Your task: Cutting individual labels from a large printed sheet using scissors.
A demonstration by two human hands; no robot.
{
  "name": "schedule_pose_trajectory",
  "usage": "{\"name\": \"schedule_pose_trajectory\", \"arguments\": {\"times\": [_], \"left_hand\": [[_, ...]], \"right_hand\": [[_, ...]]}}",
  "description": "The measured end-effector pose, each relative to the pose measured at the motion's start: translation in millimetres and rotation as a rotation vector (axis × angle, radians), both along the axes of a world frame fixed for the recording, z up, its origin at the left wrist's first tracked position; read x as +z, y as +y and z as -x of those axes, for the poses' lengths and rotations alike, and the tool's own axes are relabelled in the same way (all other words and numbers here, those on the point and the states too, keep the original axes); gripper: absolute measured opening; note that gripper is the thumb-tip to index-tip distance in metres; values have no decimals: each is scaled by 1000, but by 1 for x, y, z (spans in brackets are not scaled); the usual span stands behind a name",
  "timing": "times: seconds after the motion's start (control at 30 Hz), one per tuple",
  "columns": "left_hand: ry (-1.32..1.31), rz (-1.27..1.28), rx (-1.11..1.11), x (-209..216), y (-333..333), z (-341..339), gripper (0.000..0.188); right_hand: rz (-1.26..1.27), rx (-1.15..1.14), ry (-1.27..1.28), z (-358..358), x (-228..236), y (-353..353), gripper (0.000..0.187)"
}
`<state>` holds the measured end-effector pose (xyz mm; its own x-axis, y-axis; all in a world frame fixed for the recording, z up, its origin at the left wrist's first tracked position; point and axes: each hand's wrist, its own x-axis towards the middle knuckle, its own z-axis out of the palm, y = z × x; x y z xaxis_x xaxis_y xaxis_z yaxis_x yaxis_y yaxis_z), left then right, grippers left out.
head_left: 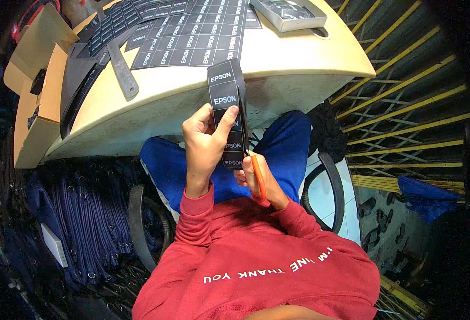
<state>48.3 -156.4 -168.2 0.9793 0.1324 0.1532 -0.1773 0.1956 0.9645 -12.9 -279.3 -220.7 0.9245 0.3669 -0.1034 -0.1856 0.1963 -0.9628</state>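
Note:
My left hand [203, 144] is closed around a strip of black labels [223, 88] with white print, its thumb pressed on the strip's face. The strip stands nearly upright over my lap, just in front of the table edge. In my right hand [264, 181] is a pair of scissors with orange handles [258, 178]. Their dark blades point up along the strip's right edge. Whether the blades are parted there I cannot tell. Further printed sheets of black labels [187, 40] lie on the table beyond my hands.
On the pale table [299, 53] a metal ruler [122, 74] lies at the left and a shallow white box [293, 22] at the back right. A cardboard box [51, 88] stands at the left. Dark blue straps [91, 218] hang lower left. Chair armrests [333, 186] flank me; a yellow-barred folding gate [405, 136] is at the right.

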Motion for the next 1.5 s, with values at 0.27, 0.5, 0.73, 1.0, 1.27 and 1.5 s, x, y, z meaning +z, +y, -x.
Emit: {"name": "schedule_pose_trajectory", "arguments": {"times": [0.27, 0.5, 0.73, 1.0, 1.27, 1.5], "left_hand": [[14, 5, -21, 3, 0, 2, 11], [22, -5, -16, 1, 1, 2, 14], [17, 2, 0, 2, 0, 2, 15], [16, 57, -28, 13, 8, -7, 21], [-31, 86, 11, 9, 3, -11, 14], [-16, 57, -30, 8, 1, -4, 12]], "right_hand": [[-44, 0, 67, 4, -1, 2, 55], [-82, -6, 108, 5, 2, 6, 62], [-68, -14, 86, 6, 4, 4, 49], [-43, 33, 100, 4, 2, -1, 49], [34, 71, -88, 5, -6, 1, 59], [179, 22, -171, 4, 2, -1, 76]]}}
